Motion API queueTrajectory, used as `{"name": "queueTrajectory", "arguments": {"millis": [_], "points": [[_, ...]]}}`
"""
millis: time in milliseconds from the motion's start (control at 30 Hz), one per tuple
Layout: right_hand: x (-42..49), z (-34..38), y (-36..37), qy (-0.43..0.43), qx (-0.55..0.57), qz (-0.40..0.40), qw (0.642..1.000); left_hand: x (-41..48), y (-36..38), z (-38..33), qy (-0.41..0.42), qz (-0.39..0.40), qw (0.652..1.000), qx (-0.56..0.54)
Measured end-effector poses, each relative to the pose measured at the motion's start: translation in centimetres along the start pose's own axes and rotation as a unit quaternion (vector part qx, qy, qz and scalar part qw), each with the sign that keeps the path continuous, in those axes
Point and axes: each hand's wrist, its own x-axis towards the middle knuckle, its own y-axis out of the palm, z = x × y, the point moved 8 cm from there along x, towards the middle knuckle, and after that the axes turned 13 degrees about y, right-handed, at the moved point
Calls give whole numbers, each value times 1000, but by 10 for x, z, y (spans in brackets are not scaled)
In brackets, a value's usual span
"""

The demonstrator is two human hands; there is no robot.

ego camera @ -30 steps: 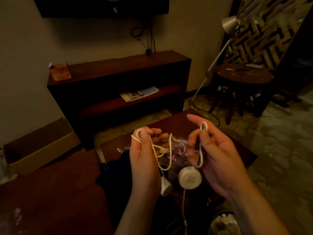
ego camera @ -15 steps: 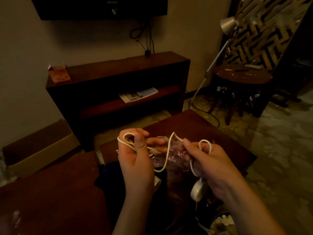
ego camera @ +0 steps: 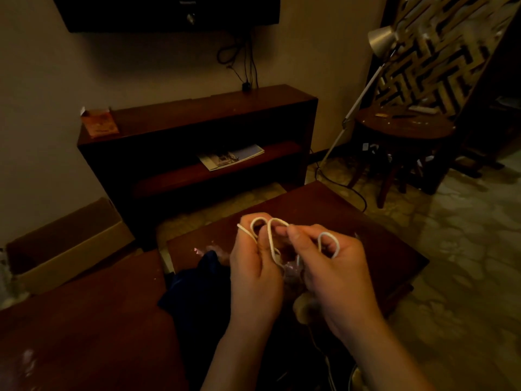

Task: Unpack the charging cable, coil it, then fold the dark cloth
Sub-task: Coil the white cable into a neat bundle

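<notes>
Currently the white charging cable (ego camera: 271, 241) is held in the air between both hands, above the low wooden table (ego camera: 352, 218). Two loops of it stand over the curled fingers of the left hand (ego camera: 253, 275), pinched there under the thumb. A third loop sits round a bent finger of the right hand (ego camera: 338, 277), whose fingers also close on the cord. The slack runs roughly left to right, from one hand across to the other, and the hands are almost touching. The gathered bundle lies just left of the right hand's loop, so the next turn probably means carrying that loop leftward onto the left fingers. The coil looks only partly made.

Crinkled plastic wrapper (ego camera: 291, 270) shows in the gap below the hands. The dark cloth (ego camera: 197, 286) lies bunched and unfolded on the table, just left of the left wrist.

Beyond stands a dark wooden console (ego camera: 197, 117) against the wall, with a magazine (ego camera: 231, 158) on its shelf. A floor lamp (ego camera: 380, 39) leans beside a round side table (ego camera: 403, 128) to the right, and a cardboard box (ego camera: 70, 249) sits on the floor at left. The room is dim.
</notes>
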Motion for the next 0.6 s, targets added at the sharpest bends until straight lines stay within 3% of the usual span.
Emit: {"name": "queueTrajectory", "arguments": {"millis": [167,267,467,600], "points": [[-3,-3,7,-2,-26,-61,998,-7,9,1,-73,-27,991,-109],[-7,0,12,-32,-72,-71,994,-6,15,-1,-66,2,989,-136],[-14,-11,41,31,104,143,984,1,4,-5,-19,-34,990,-134],[-15,-9,46,40,132,149,979,1,2,-6,-4,8,989,-148]]}}
